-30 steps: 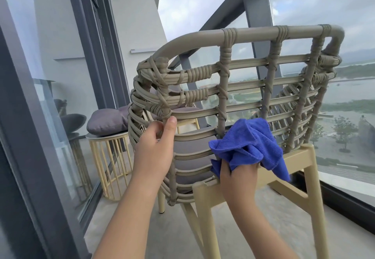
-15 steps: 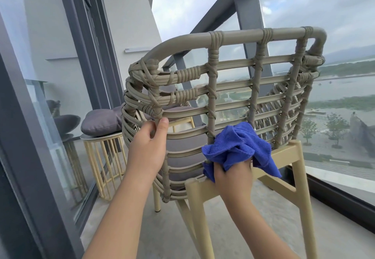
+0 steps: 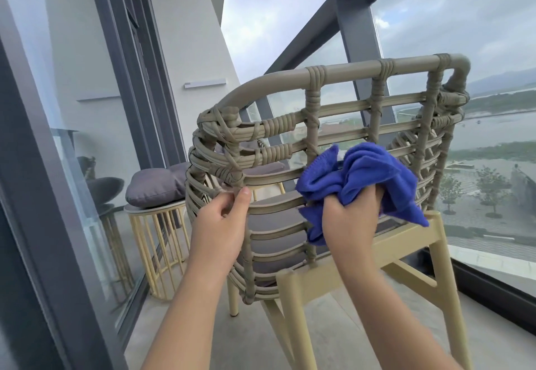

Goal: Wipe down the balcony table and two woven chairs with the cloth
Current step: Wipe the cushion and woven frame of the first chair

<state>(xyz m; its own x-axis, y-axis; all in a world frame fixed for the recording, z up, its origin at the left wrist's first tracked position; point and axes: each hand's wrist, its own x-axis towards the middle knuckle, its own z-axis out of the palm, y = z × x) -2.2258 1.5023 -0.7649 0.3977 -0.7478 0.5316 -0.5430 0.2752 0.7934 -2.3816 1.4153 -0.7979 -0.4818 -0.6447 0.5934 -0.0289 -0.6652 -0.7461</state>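
Balcony glass railing point(image 3: 493, 152) runs along the right, dark frame, water and trees visible through it. Sliding glass door point(image 3: 43, 166) on the left.

Woven chair point(image 3: 342, 79) fills centre frame, seen from behind: taupe rope wrapped around a tubular top rail, horizontal bands across the back, pale yellow legs point(image 3: 293, 320) on the concrete floor. Grey seat cushion point(image 3: 272, 218) shows through the weave.

Round side surface point(image 3: 153, 210) sits behind-left of the chair, near the door; yellow slatted base, light top rim. A grey cushion point(image 3: 156, 184) lies on top of it.

Blue cloth point(image 3: 368, 172) is bunched against the outside of the chair back, right of centre, touching the lower bands, a flap hanging down to seat-frame level.

Left hand point(image 3: 220, 224) grips the chair's back-left corner: fingers curled around the vertical wrapped post where the bands meet, thumb up along it.

Right hand point(image 3: 351, 218) is closed around the cloth, fist clenching its lower folds and pressing them to the weave. Both forearms bare, coming in from the bottom edge.
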